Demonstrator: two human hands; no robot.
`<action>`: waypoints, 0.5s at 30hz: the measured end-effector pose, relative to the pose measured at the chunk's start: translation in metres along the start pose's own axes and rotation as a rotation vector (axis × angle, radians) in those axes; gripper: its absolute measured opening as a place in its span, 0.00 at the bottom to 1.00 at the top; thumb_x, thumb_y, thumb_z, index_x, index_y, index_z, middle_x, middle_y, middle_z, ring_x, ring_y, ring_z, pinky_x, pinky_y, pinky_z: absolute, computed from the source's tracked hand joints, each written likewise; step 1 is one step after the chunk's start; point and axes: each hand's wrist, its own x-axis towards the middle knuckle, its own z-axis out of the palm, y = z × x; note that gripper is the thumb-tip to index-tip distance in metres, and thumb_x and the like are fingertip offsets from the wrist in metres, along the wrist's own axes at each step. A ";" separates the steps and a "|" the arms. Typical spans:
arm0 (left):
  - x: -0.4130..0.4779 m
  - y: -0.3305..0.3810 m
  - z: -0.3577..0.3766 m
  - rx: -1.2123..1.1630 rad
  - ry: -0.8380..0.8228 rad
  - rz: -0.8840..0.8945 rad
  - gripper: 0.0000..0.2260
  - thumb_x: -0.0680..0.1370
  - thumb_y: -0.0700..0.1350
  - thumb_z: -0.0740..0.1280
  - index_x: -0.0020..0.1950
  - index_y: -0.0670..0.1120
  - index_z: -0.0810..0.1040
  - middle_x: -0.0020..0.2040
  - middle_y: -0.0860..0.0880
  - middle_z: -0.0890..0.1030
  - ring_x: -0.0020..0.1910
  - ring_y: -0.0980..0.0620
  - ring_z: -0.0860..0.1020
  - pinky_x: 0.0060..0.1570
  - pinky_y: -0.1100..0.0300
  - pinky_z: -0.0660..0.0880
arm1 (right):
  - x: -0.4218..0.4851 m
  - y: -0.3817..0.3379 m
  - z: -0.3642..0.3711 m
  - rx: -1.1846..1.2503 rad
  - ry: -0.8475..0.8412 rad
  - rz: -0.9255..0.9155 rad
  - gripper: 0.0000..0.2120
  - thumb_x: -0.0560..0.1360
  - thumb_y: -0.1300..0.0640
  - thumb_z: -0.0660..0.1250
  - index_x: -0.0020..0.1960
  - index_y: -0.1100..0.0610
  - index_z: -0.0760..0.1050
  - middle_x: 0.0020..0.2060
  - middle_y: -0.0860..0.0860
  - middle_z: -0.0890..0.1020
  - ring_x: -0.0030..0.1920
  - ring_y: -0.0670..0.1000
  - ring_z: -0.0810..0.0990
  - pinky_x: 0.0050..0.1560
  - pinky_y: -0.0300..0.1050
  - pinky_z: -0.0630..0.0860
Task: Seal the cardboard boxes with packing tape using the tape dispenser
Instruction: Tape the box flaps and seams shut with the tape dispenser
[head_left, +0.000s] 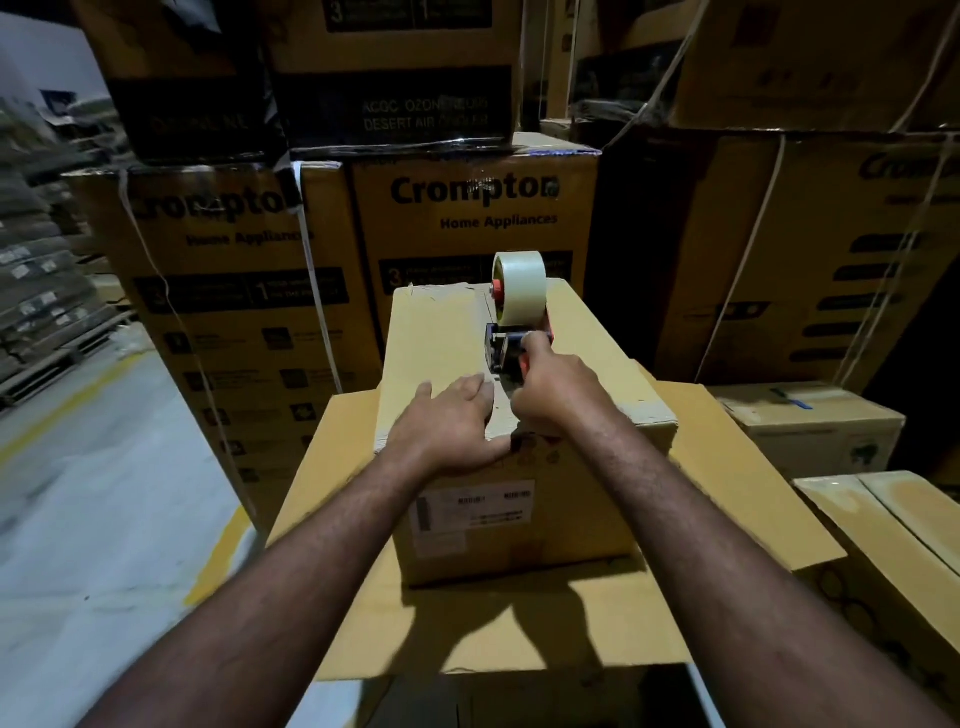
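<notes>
**Forearms (322, 571) reach in; the tape line could wander**

Nearest, the left hand (457, 415) lies flat with straight fingers on the near end of the cardboard box (597, 343). The box sits on the open flaps of a lower carton (519, 623). Just beside it, the right hand (556, 384) is wrapped round the handle of the tape dispenser (511, 338), which is set along the middle of the box top with the tape roll (519, 283) upright beyond. If the flat hand eases, the box may slide on the flaps and the strip may skew or wrinkle. Its fingers also lie close to the dispenser's working end. Stacked cartons (467, 208) stand behind.

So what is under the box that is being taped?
The small box stands on wider cardboard that juts out left, right and in front. The part beneath is covered; box or loose sheet, I cannot tell.
</notes>
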 end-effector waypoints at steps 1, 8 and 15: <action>0.000 -0.001 0.000 -0.001 -0.004 -0.009 0.40 0.80 0.69 0.53 0.84 0.46 0.50 0.84 0.47 0.50 0.82 0.50 0.51 0.79 0.38 0.49 | -0.004 -0.001 -0.003 -0.001 -0.005 -0.004 0.23 0.75 0.61 0.63 0.68 0.50 0.62 0.46 0.56 0.75 0.46 0.59 0.77 0.40 0.52 0.78; 0.004 -0.015 0.005 -0.037 -0.010 -0.094 0.42 0.78 0.73 0.51 0.84 0.47 0.48 0.84 0.47 0.47 0.83 0.48 0.48 0.76 0.31 0.45 | -0.052 0.001 0.000 -0.044 -0.010 -0.050 0.23 0.77 0.57 0.67 0.68 0.49 0.60 0.50 0.56 0.77 0.46 0.57 0.77 0.39 0.49 0.75; 0.014 -0.014 -0.007 -0.105 -0.212 -0.020 0.50 0.74 0.76 0.55 0.84 0.46 0.42 0.84 0.47 0.42 0.83 0.47 0.41 0.75 0.29 0.40 | -0.068 -0.001 -0.002 -0.032 -0.021 0.027 0.27 0.78 0.56 0.68 0.70 0.48 0.57 0.55 0.57 0.79 0.48 0.58 0.80 0.46 0.57 0.83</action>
